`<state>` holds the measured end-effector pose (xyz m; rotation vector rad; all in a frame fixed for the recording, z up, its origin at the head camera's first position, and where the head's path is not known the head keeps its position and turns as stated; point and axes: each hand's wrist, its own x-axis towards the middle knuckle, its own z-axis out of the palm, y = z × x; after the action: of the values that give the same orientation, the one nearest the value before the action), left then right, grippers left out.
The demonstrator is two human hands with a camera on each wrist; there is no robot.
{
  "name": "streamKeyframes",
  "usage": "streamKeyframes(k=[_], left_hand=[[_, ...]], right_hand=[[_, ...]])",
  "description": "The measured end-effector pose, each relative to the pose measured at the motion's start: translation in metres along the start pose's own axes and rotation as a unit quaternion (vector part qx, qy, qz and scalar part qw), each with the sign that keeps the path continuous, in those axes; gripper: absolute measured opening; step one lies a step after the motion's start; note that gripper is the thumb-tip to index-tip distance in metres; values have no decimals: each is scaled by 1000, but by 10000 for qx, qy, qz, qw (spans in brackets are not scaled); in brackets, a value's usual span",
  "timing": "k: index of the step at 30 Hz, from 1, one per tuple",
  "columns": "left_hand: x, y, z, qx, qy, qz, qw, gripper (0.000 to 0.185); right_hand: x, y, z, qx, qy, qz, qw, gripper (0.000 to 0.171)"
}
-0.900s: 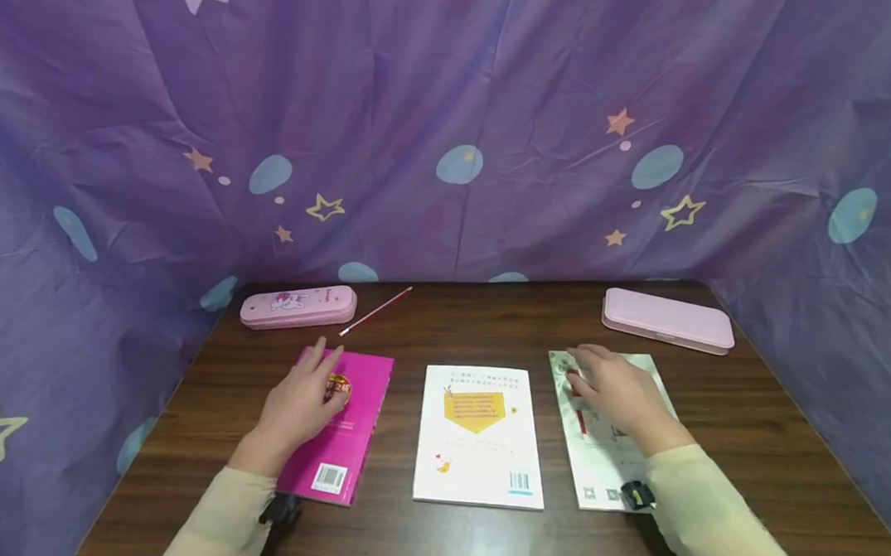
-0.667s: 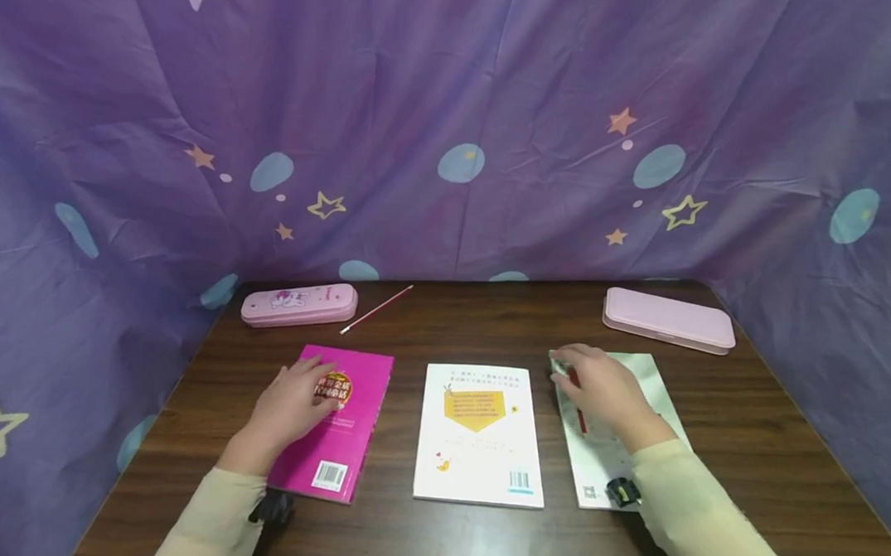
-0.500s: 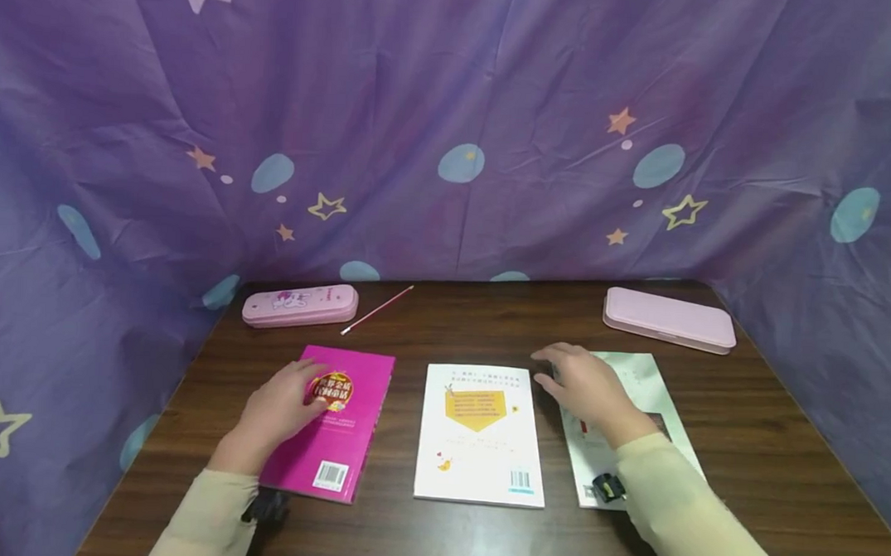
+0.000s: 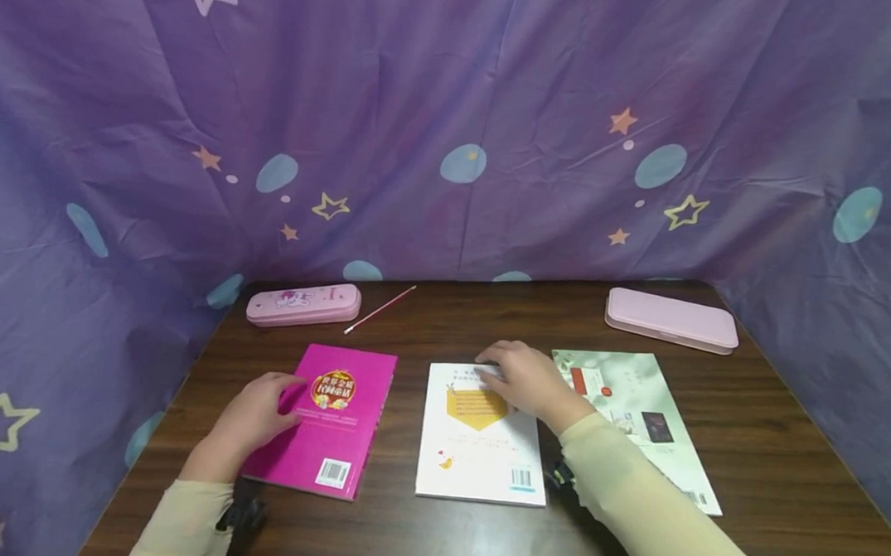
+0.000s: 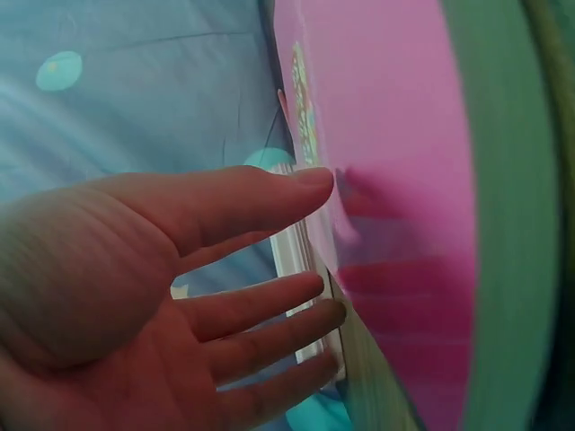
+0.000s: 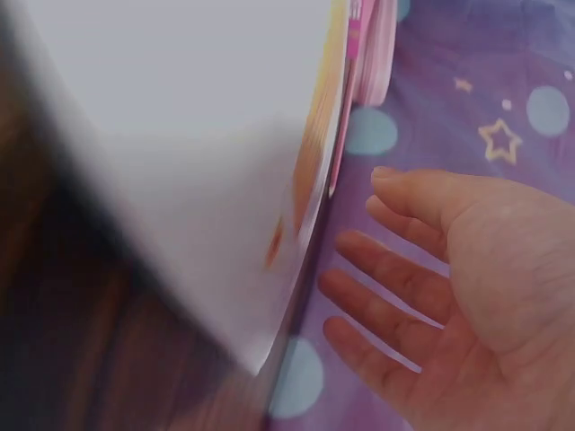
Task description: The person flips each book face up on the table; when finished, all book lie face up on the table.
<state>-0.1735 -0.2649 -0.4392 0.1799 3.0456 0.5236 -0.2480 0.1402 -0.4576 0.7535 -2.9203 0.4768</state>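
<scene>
A magenta book (image 4: 352, 440) lies at the left of the table, its barcode toward the near edge. My left hand (image 4: 254, 415) hovers at its left side with relaxed fingers; the left wrist view shows the thumb (image 5: 269, 193) apart from the other fingers and nothing between them. In the middle lies a white book (image 4: 475, 462) with a yellow panel. My right hand (image 4: 532, 383) is over its upper right corner, fingers loosely bent and holding nothing in the right wrist view. A pale green book (image 4: 655, 428) lies at the right, partly behind the right sleeve.
A pink pencil case (image 4: 306, 305) with a rabbit print stands at the back left, a thin red stick with a white end (image 4: 380, 310) beside it. Another, plain pink case (image 4: 671, 321) is at the back right. A purple curtain (image 4: 423, 103) hangs behind the wooden table (image 4: 481, 321).
My right hand has moved left, from above the green book to above the white one. My left hand has drawn left and nearer, uncovering more of the magenta cover. The books stay in place.
</scene>
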Motion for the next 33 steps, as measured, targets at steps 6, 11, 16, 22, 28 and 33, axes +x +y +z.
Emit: streamKeyframes(k=[6,11,16,22,28,33], left_hand=[[-7,-7,-2,110,-293,-139,9994,49],[-13,-15,-7,-96,-495,-39,9987,35],[-23,-23,-10,-367,-738,-189,9964,29],[-34,-29,-15,-737,-933,-156,9928,34],[-41,-37,-17,-826,-1093,243,9903,42],[-47,-43,-17,-962,-1141,408,9880,47]], right_hand=[[15,-20,11,25,-206,-376,9991,28],[23,-36,22,131,-230,-683,9973,30],[30,-48,30,278,-280,-740,9965,31],[43,-57,35,324,-180,-789,9962,33],[54,-67,40,336,-276,-905,9949,37],[64,-78,44,381,-365,-975,9938,38]])
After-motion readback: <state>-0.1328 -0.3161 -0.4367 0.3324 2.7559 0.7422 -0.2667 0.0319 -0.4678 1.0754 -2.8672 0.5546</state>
